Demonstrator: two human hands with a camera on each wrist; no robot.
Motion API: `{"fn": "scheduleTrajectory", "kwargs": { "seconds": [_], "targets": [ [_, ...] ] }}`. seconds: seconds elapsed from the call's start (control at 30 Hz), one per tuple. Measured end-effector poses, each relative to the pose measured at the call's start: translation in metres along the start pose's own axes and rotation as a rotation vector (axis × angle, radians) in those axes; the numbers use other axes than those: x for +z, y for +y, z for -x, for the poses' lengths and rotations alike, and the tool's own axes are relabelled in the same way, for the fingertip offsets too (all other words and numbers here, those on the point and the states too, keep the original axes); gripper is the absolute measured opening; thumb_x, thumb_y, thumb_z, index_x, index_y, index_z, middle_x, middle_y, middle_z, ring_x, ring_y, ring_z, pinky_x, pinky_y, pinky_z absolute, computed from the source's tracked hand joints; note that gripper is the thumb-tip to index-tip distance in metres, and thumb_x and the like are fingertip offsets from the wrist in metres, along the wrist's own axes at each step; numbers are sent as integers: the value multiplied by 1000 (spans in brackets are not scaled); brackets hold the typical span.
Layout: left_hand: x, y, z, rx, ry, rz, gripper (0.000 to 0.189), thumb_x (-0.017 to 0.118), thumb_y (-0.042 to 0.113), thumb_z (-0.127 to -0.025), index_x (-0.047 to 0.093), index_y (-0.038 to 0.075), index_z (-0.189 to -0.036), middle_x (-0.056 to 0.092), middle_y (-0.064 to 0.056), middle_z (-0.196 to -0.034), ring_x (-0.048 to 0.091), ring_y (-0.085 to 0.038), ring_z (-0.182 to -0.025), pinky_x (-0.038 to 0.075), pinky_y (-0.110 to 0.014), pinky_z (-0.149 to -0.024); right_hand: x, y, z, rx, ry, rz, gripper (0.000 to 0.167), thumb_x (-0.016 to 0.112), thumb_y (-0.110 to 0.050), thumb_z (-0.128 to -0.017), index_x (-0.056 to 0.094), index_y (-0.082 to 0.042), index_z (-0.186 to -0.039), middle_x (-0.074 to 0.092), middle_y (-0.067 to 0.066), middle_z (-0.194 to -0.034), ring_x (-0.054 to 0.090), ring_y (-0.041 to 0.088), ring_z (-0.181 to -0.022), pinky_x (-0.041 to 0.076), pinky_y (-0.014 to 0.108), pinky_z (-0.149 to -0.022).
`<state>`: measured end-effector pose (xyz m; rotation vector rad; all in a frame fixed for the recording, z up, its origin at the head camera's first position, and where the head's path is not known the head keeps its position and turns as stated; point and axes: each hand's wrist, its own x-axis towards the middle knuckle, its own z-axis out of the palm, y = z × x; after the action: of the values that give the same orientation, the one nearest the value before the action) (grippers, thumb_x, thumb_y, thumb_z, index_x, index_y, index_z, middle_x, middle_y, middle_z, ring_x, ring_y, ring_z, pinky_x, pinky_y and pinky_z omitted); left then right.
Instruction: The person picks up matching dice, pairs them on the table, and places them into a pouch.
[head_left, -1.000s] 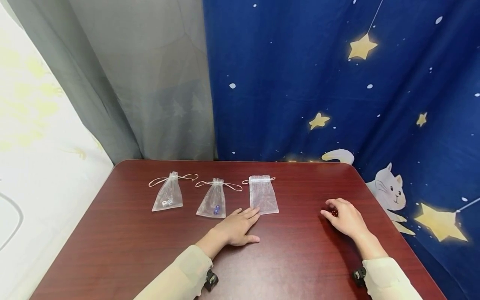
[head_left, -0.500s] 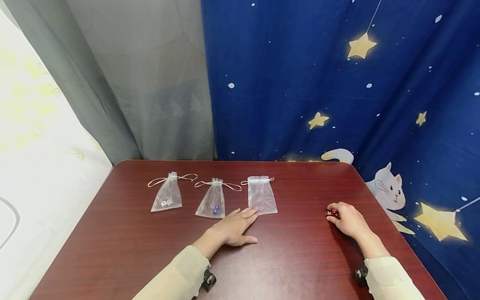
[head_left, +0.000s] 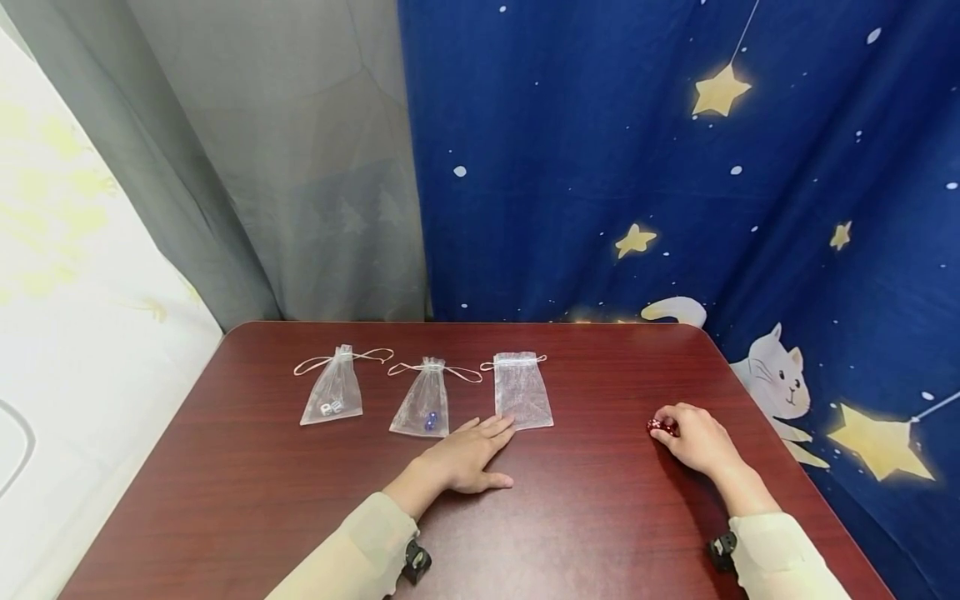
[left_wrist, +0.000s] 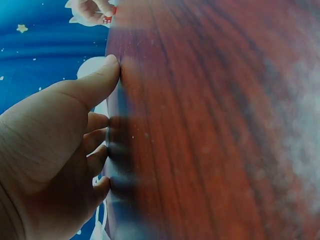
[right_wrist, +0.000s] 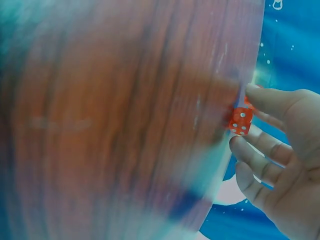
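Note:
My right hand (head_left: pixel 697 437) is at the table's right, its thumb and forefinger closed around red dice (head_left: pixel 654 425). In the right wrist view a red die (right_wrist: pixel 241 121) with white dots shows below the thumb tip; a second lies partly hidden behind it. My left hand (head_left: pixel 468 457) lies flat with fingers stretched, fingertips on the lower left corner of a flat sheer drawstring bag (head_left: pixel 523 392). To its left are a sheer bag (head_left: pixel 426 400) with blue dice (head_left: pixel 431 421) inside and another bag (head_left: pixel 337 383) with white dice (head_left: pixel 331 408).
The dark red wooden table (head_left: pixel 585 517) reaches back to a grey curtain (head_left: pixel 315 208) and a blue starry curtain (head_left: pixel 540 167). A white cloth (head_left: pixel 82 292) hangs at the left. Black wrist cameras sit at both sleeves.
The right hand has moved slightly nearer the body and right, and the red dice now show more at its thumb, one shifted left. The left hand stays on the bag's corner.

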<state>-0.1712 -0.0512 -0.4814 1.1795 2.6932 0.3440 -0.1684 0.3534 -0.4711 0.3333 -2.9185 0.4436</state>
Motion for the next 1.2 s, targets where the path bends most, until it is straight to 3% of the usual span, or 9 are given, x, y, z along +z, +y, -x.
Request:
{"fn": "scheduleTrajectory", "kwargs": {
  "seconds": [0.7,1.2],
  "targets": [
    [-1,-3,1,10,-13,58,73,62,45,-99,39,4,-155,30,-9,-164,26,-26,-152,21,-47,-123,3,-27,-15,-69,113,-73,16,82,-13,-83,72,-12,-94,67,-2,-86,66,19,-80,53,45,-71],
    [0,-4,0,9,-9,46,74,64,44,-98,39,4,-155,30,-9,-164,26,-26,-151,22,-46,-123,9,-84,-33,-216,78,-180,16,84,-18,-84,72,-21,-94,65,-8,-87,59,13,-76,50,35,-69]
  ]
}}
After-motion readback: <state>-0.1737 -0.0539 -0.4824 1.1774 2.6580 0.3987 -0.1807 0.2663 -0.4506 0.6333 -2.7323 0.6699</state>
